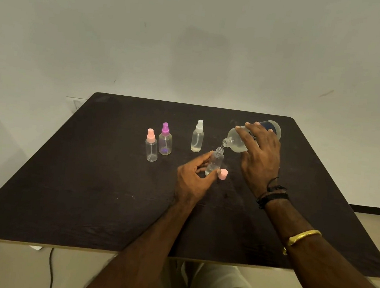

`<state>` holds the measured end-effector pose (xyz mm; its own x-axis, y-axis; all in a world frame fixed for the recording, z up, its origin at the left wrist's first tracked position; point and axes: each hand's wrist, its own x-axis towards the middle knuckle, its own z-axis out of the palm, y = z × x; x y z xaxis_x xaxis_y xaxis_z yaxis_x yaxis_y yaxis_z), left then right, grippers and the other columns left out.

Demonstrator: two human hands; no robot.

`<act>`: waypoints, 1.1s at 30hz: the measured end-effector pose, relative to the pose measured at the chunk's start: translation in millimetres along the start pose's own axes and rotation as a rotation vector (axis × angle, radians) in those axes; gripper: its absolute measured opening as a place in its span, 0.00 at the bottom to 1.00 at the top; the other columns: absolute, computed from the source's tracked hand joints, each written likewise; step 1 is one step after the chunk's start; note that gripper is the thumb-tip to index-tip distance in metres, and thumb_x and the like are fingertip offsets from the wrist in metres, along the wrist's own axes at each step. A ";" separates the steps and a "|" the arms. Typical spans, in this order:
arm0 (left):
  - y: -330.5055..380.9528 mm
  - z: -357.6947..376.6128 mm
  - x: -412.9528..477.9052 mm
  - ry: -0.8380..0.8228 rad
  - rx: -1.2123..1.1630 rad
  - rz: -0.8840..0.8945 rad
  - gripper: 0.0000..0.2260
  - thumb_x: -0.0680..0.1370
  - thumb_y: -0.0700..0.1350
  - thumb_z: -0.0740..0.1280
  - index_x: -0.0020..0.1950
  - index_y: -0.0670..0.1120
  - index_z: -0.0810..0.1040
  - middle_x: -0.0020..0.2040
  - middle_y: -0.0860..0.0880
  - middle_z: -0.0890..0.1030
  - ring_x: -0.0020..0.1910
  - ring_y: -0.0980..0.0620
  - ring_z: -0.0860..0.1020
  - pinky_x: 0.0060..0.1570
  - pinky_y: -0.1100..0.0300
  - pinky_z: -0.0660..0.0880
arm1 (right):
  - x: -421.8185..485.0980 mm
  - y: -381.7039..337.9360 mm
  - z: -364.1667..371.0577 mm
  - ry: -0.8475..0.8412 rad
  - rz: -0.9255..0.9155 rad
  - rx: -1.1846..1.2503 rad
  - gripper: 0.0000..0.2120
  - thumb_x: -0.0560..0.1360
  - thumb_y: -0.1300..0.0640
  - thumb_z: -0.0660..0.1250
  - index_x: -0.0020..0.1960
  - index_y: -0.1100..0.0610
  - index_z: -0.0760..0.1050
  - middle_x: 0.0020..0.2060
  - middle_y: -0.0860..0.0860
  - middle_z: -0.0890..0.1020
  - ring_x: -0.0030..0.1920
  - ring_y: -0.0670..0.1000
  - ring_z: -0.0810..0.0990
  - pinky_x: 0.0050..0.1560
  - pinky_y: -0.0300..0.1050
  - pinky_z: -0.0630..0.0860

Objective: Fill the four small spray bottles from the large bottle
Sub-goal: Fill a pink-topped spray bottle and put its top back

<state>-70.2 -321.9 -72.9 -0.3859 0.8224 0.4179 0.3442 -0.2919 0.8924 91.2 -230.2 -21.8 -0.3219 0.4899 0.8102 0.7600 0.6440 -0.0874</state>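
My right hand [260,153] grips the large clear bottle [236,141], tipped with its neck down-left. A thin stream falls from the neck into an uncapped small bottle [215,161]. My left hand [193,178] holds that small bottle near its base, and a little liquid sits at its bottom. A pink spray cap [223,174] is at my left fingertips beside the bottle. Three capped spray bottles stand behind: pink-topped [151,148], purple-topped [165,140] and white-topped [197,136].
Everything rests on a dark square table [89,181] against a pale wall. The near table edge runs across the lower view, with my lap and a cable on the floor below it.
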 end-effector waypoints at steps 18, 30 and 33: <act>-2.1 0.6 0.9 -0.006 -0.017 -0.008 0.26 0.72 0.42 0.79 0.69 0.43 0.78 0.61 0.49 0.84 0.58 0.60 0.82 0.57 0.64 0.80 | 2.5 0.0 -1.5 0.039 -0.008 0.013 0.26 0.72 0.69 0.69 0.69 0.55 0.76 0.66 0.56 0.78 0.71 0.60 0.71 0.74 0.64 0.62; -2.0 -0.1 0.8 -0.025 -0.031 -0.022 0.27 0.72 0.44 0.79 0.70 0.44 0.78 0.62 0.50 0.83 0.59 0.61 0.82 0.58 0.63 0.80 | 3.0 0.3 -1.5 0.045 -0.018 0.008 0.27 0.72 0.69 0.69 0.69 0.55 0.76 0.67 0.57 0.78 0.71 0.60 0.71 0.74 0.65 0.63; -1.2 -0.5 0.8 -0.021 -0.036 -0.026 0.26 0.72 0.43 0.79 0.69 0.45 0.78 0.62 0.51 0.84 0.59 0.61 0.82 0.58 0.63 0.79 | 3.3 0.1 -2.5 0.042 -0.019 0.014 0.25 0.73 0.68 0.67 0.69 0.55 0.76 0.66 0.57 0.78 0.71 0.60 0.71 0.74 0.64 0.63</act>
<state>-71.4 -321.1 -73.5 -0.3758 0.8401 0.3911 0.3030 -0.2875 0.9086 91.7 -230.0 -17.7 -0.3124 0.4523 0.8353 0.7460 0.6613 -0.0791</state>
